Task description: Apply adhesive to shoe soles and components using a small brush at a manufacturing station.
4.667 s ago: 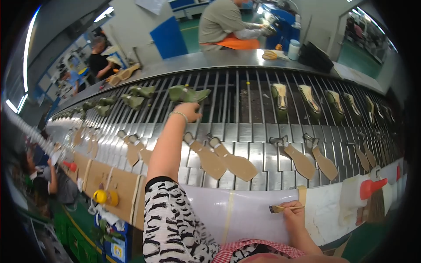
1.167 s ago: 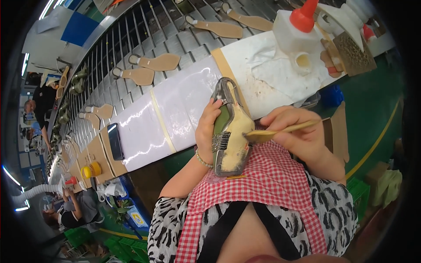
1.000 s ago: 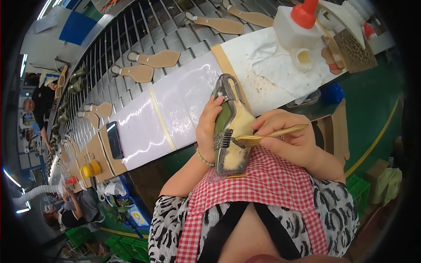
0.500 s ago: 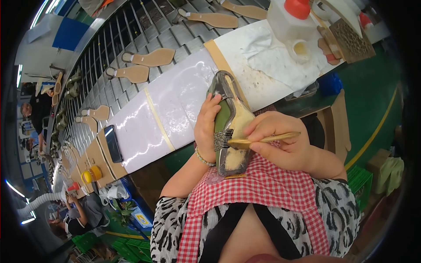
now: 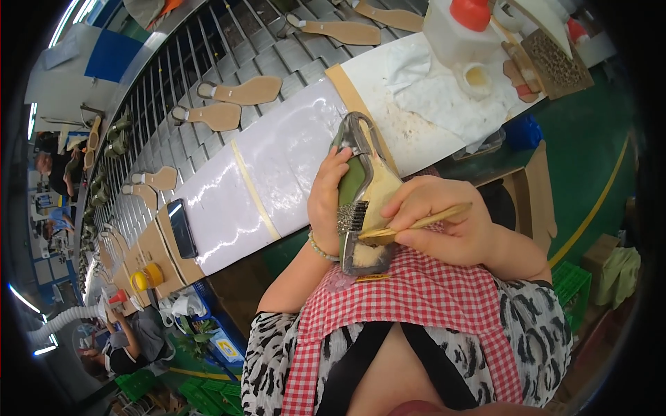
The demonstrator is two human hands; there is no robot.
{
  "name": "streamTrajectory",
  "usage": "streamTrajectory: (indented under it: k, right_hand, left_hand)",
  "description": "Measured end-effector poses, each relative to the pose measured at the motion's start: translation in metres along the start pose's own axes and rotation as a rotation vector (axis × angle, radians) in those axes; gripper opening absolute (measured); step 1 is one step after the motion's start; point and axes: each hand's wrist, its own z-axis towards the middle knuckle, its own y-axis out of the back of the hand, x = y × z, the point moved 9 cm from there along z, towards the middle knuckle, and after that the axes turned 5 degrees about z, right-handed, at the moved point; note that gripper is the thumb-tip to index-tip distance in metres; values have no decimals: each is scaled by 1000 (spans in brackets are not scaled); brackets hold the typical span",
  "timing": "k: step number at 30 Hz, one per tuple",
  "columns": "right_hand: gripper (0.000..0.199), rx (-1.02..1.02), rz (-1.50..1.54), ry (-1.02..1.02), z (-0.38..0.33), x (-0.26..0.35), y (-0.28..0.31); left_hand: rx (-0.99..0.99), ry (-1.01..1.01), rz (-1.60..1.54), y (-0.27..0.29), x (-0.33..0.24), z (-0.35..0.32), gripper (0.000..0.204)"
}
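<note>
A shoe (image 5: 378,187) with a green upper and a glittery strap is turned bottom up in front of me, over my lap. Its underside looks pale and yellowish, with a dark rim. My left hand (image 5: 326,197) grips the shoe along its left side, fingers over the green edge. In my right hand (image 5: 444,218) is a slim brush (image 5: 447,212) with a yellowish handle, pinched between thumb and fingers. Its tip rests on the underside just below the strap's dark fringed end. My fingers hide part of the shoe's right edge.
A white bottle (image 5: 458,35) with a red cap and a cup of yellowish liquid (image 5: 477,78) stand on the stained sheet. Several tan soles (image 5: 250,90) lie on the conveyor (image 5: 166,90). A phone (image 5: 182,227) lies at the left, near a yellow container (image 5: 147,276).
The brush tip has moved slightly down the underside, away from the strap. The strap's fringed end now shows more fully. My left hand keeps its hold, and the conveyor's soles have shifted slightly right.
</note>
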Motion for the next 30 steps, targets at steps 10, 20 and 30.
streamTrajectory:
  k: [10, 20, 30]
  right_hand:
    - [14, -323, 332, 20, 4, 3, 60]
    - [12, -311, 434, -147, 29, -21, 35]
    - [12, -128, -111, 103, 29, 16, 15]
  left_hand:
    - [162, 516, -1047, 17, 30, 49, 110]
    - [736, 661, -904, -15, 2, 18, 95]
    - [720, 566, -889, -20, -15, 26, 87]
